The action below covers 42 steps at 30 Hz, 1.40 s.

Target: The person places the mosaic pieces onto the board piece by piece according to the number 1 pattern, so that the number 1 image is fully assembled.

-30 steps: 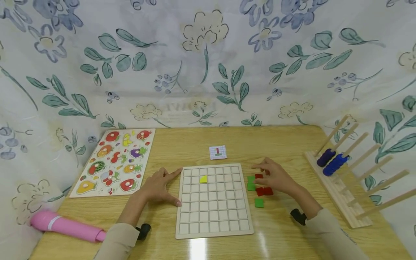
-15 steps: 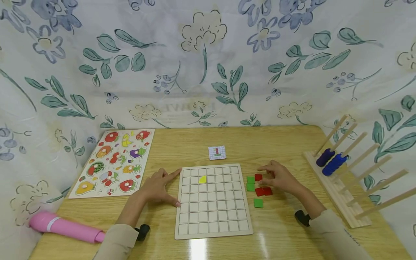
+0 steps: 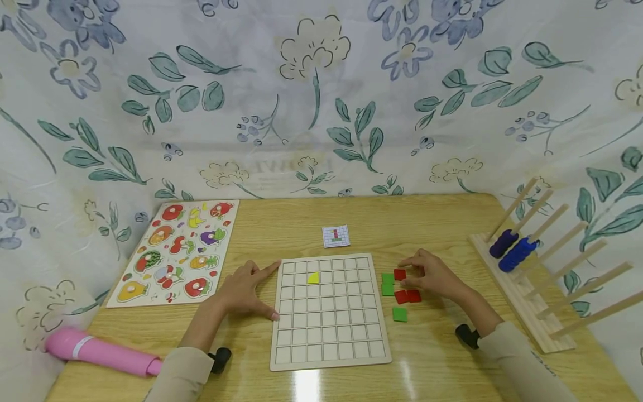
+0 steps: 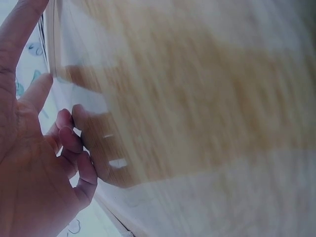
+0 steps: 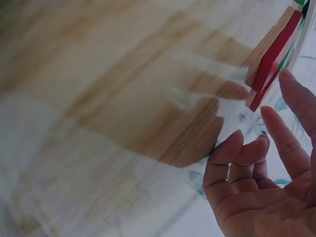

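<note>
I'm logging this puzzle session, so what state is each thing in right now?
Grid board: flat, one yellow piece seated, other cells bare.
Red tiles: loose beside board.
Green tiles: loose beside board.
Left hand: open, resting at board's edge.
Right hand: fingers over a red tile; grip unclear.
Fruit puzzle: pieces in place.

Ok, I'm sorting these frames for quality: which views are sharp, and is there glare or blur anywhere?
Head view: sharp, evenly lit, with a white glare streak on the table below the grid board. Left wrist view: wood grain smeared, left hand close and soft. Right wrist view: blurred wood, right hand clearer.
</note>
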### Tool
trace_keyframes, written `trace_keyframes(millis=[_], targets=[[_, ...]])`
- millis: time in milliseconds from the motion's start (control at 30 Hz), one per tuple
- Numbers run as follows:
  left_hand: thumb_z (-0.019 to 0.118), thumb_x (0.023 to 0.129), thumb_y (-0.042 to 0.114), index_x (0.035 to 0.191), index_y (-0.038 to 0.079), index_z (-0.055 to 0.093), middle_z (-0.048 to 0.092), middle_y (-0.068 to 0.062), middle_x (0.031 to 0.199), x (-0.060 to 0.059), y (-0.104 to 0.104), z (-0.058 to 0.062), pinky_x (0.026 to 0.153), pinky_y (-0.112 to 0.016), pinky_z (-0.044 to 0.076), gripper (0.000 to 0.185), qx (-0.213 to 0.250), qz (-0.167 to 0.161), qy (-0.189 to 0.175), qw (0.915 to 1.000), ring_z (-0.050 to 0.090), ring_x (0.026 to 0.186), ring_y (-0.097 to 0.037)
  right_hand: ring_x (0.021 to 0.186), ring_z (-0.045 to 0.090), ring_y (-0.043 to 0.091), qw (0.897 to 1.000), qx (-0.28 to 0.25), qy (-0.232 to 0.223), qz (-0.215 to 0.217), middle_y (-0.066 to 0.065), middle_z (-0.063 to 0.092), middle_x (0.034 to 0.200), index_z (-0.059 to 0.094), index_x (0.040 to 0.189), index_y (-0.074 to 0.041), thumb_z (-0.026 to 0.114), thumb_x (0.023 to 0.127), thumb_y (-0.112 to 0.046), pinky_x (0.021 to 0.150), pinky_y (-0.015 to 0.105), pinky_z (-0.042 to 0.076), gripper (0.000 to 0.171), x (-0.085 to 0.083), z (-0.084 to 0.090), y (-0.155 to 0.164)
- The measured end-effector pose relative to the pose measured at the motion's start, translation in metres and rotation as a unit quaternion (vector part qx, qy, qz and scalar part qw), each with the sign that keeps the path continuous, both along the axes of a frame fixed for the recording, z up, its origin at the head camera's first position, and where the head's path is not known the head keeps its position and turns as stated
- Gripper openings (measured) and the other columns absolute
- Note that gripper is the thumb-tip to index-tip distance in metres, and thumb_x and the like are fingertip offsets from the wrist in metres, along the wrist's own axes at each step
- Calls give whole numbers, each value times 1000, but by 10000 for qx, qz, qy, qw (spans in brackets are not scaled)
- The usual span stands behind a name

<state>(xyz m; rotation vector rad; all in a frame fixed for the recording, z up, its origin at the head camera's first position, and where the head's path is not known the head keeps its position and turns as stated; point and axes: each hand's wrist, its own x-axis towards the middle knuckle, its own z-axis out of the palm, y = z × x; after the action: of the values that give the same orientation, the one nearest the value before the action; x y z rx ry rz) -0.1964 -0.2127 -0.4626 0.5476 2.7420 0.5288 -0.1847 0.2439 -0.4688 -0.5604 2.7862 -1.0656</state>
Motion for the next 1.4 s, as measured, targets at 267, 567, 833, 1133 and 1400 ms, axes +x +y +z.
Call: trace_keyframes(millis=[267,567,833,1133,1400], targets=[[87,55,67,156,28,33,37,-6,99,-1,1,0,67,-33,27,121,-27,-19,7,10000,34,81,-21,71,37,14,9997,219,38,30,4,47,82,73,112,-2,80,84,-18,61,26,34,33,-1,-2,2],[87,54,67,156,29,33,38,-6,100,-1,1,0,66,-33,27,121,-35,11,-14,10000,34,82,-21,73,39,14,9994,300,180,-24,3,50,83,73,106,-2,77,86,-15,62,26,36,24,-3,-4,1],[86,54,68,156,29,33,38,-6,100,-2,1,-1,67,-33,27,121,-55,-15,18,10000,34,82,-21,70,40,11,9990,395,208,1,2,51,83,73,105,0,76,87,-11,61,25,38,22,0,-3,-1],[86,53,69,156,29,33,37,-6,98,-1,0,-3,66,-32,26,122,-85,-14,47,10000,34,81,-21,72,43,12,9980,546,319,-65,1,50,83,71,97,-2,77,85,-11,62,25,40,16,3,0,-2],[86,53,69,156,30,33,37,-6,99,0,0,-3,66,-32,27,122,-94,12,41,9999,34,82,-21,69,40,9,9976,373,571,-130,0,47,81,70,92,-7,79,82,-11,60,25,37,14,4,-1,-3]])
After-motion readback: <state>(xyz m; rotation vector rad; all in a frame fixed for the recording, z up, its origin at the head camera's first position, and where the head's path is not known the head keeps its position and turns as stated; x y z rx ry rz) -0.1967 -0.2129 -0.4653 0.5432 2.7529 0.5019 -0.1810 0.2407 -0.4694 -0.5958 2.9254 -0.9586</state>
